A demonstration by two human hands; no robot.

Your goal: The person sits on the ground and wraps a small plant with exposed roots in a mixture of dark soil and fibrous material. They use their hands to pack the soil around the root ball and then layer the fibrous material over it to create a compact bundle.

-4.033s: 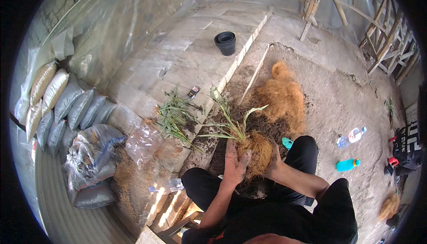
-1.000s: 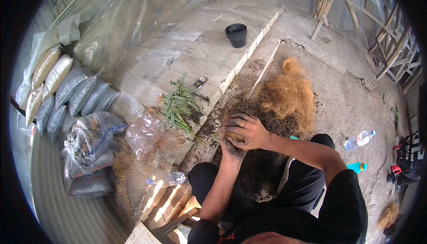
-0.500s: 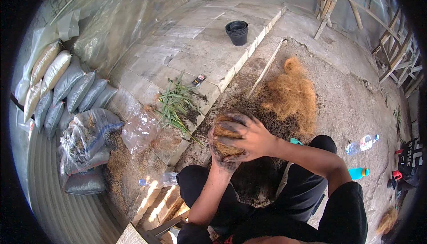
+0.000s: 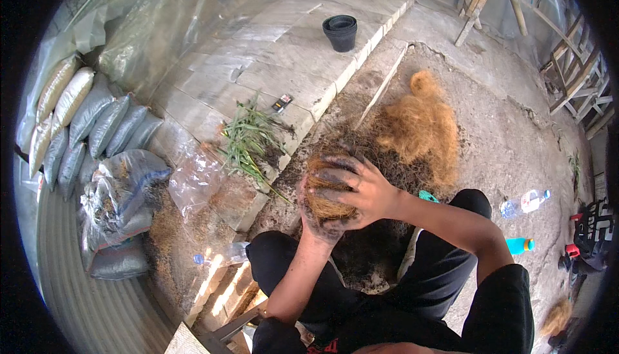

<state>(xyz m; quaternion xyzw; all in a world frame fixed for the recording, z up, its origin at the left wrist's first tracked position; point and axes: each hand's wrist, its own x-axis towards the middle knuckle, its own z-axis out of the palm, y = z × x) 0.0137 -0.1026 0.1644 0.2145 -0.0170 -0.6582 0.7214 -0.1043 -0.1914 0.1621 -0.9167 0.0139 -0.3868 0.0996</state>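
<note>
Between my palms I hold a rounded ball of brown coconut fibre (image 4: 327,207), raised above my lap. My left hand (image 4: 317,226) cups it from the left and below, its fingers mostly hidden behind the ball. Across the top and right side my right hand (image 4: 354,186) wraps it with slightly spread, soil-darkened fingers. Beyond my hands, a mound of loose orange-brown fibre (image 4: 422,128) lies on dark soil and root-like strands (image 4: 406,183). More dark soil shows between my knees, under the hands.
To the left lie uprooted green plants (image 4: 248,138), a clear plastic bag (image 4: 193,183) and stacked filled sacks (image 4: 106,118). Black pots (image 4: 340,33) stand on the raised slab. A clear bottle (image 4: 522,204) and a turquoise bottle (image 4: 518,245) lie right; another bottle (image 4: 222,253) lies by my left knee.
My fingers have shifted on the fibre ball, showing more of its lower front. Both hands stay around it. The whole view has moved slightly.
</note>
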